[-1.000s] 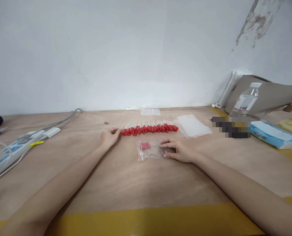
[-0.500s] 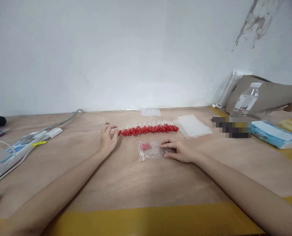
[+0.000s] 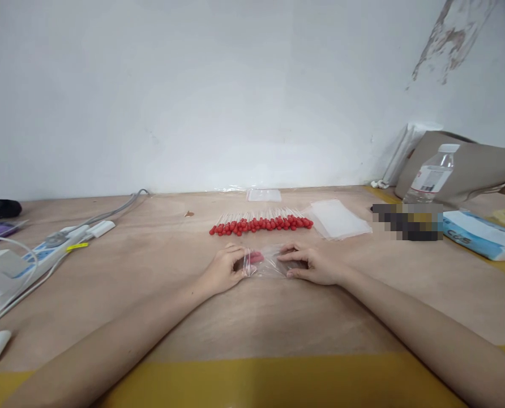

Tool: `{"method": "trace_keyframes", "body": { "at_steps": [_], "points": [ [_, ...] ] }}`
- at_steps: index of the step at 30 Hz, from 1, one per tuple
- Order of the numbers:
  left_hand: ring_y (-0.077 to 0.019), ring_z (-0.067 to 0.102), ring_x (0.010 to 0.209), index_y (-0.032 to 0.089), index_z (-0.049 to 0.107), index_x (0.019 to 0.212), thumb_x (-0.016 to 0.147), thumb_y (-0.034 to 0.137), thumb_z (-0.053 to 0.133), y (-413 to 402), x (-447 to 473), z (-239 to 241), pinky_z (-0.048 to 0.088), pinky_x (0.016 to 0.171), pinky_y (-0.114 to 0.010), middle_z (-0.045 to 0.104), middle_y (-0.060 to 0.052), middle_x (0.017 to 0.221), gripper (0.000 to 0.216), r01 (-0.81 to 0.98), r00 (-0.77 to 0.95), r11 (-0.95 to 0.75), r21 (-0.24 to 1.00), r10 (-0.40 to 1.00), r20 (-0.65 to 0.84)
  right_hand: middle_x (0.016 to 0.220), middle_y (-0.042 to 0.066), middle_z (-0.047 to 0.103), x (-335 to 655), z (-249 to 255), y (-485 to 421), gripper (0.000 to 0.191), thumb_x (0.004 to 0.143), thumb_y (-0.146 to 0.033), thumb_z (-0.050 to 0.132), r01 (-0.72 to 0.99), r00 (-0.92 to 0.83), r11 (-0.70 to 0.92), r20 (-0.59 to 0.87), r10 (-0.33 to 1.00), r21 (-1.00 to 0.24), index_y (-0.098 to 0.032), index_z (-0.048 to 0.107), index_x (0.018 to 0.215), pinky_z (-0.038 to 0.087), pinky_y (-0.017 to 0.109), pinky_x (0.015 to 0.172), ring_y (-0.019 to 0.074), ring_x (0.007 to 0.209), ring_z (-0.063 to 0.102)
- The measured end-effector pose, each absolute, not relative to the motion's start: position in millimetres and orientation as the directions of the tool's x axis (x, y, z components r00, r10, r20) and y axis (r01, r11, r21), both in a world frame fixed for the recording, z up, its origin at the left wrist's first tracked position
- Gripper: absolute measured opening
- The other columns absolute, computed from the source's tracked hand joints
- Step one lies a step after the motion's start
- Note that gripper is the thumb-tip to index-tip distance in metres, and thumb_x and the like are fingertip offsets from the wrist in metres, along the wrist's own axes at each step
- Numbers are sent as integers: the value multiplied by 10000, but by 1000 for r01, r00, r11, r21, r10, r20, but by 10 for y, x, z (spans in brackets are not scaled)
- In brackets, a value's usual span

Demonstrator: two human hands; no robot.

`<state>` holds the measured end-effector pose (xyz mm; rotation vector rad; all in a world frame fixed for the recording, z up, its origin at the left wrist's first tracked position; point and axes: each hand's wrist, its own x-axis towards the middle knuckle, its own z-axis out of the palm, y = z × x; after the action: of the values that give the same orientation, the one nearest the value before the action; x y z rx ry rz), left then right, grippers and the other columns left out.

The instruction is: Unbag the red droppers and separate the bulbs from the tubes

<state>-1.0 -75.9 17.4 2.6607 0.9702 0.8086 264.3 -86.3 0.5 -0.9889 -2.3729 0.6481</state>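
Your right hand rests on the right end of the clear plastic bag, thumb and fingers parted, likely to steady it. Your left hand curls at the bag's left end, perhaps to spread it; whether it grips anything, I cannot tell. Red tips show inside the bag. Just beyond it, red-tipped sticks lie rowed, heads toward you, presumably for easy reach.

Open near tabletop — sticks beyond
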Motion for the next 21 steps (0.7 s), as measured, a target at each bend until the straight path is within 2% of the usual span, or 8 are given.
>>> {"method": "trace_keyframes", "body": {
  "at_steps": [4,7,11,16,21],
  "points": [
    [-160,527,769,219,588,1063,795,355,547,-734,-6,134,425,696,-282,597,-34,860,304,592,609,-705,391,709,357,1194,89,474,2638,1,-863,413,766,-397,586,534,-611,644,277,742,-548,-244,568,1149,396,374,918,217,1094,466],
    [-157,511,785,198,576,1037,830,301,484,-728,-16,118,416,719,-283,548,-35,846,248,589,609,-708,389,706,362,1194,92,485,2638,26,-864,429,760,-418,587,575,-608,664,293,738,-478,-244,568,1152,347,409,966,229,1120,444],
    [-154,488,786,176,542,1008,874,241,369,-746,-33,162,413,742,-288,491,-43,845,228,569,687,-757,320,652,321,1213,91,496,2648,47,-858,454,769,-450,564,577,-627,672,276,729,-464,-230,557,1166,347,403,971,224,1121,451],
    [-157,481,766,172,484,905,832,207,410,-760,-22,217,422,716,-290,469,-48,864,109,600,719,-757,259,653,239,1229,89,494,2656,31,-849,453,772,-458,557,577,-628,676,280,726,-458,-238,555,1169,341,413,977,231,1131,448],
    [-173,467,750,173,423,810,799,157,402,-776,-10,204,422,683,-303,475,-48,814,28,621,715,-770,145,633,298,1214,95,499,2657,28,-856,448,769,-457,562,584,-624,673,278,730,-455,-236,564,1159,346,410,970,229,1119,455]
  ]
}}
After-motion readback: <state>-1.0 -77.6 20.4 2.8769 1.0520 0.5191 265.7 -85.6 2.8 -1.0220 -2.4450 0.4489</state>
